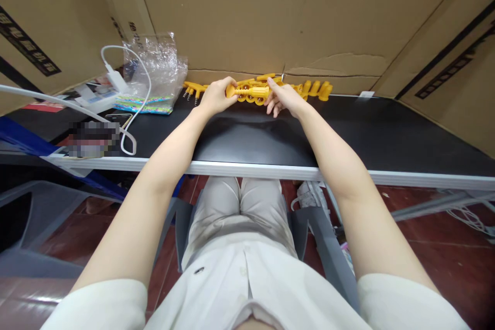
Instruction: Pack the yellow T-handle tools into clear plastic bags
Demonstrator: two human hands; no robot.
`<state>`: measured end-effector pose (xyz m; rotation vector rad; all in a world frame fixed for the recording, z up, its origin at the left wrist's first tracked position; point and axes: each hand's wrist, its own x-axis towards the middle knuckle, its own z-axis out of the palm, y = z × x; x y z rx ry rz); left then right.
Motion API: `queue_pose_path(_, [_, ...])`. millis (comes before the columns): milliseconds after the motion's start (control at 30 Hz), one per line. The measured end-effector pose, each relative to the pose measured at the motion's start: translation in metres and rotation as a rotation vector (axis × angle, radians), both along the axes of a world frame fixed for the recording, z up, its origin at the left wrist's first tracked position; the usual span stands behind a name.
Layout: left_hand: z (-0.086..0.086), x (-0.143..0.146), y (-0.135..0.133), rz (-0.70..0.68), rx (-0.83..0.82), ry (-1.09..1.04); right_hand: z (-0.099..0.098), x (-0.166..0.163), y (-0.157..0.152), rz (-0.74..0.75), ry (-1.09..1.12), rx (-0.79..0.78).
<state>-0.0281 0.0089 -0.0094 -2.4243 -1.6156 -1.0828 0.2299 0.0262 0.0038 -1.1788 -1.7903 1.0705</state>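
your left hand (217,97) reaches over the black table (348,136), thumb and fingers pinching the round end of a yellow piece (257,92). the piece lies lengthwise between your hands, near the table's far edge, its ribbed part towards your right. your right hand (285,97) is at that ribbed end, thumb side up and fingers bent; you can't tell from here whether they grasp it or only rest against it.

other yellow parts run in a row behind your hands, along the foot of the cardboard (247,15). to the left of your left hand are prongs (191,86) with dark spirals under them; to the right of your right hand stand yellow cups (317,89), side by side.

further left, a clear bag (152,62) with a colourful lower edge sits near a white cable (149,82), which loops in front of it. a phone (120,118) lies nearby.
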Motion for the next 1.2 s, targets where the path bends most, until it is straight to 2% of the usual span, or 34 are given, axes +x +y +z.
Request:
queue_pose_path(100, [0.000,0.000,0.001,0.005,0.003,-0.017,0.001,0.007,0.003,0.046,-0.016,-0.005])
queue_pose_path(300, [0.003,0.002,-0.002,0.012,0.004,-0.019,0.008,0.016,-0.002,0.083,0.022,0.144])
queue_pose_path(633, [0.003,0.005,-0.003,-0.012,0.018,-0.008,0.011,0.005,-0.010,0.026,0.086,0.047])
queue_pose_path(867, [0.002,0.003,0.000,0.004,-0.001,-0.020,0.010,0.003,-0.009,-0.010,0.055,0.025])
queue_pose_path(1200, [-0.001,0.001,0.003,-0.008,-0.021,-0.045,0.007,0.012,-0.002,0.030,0.006,0.026])
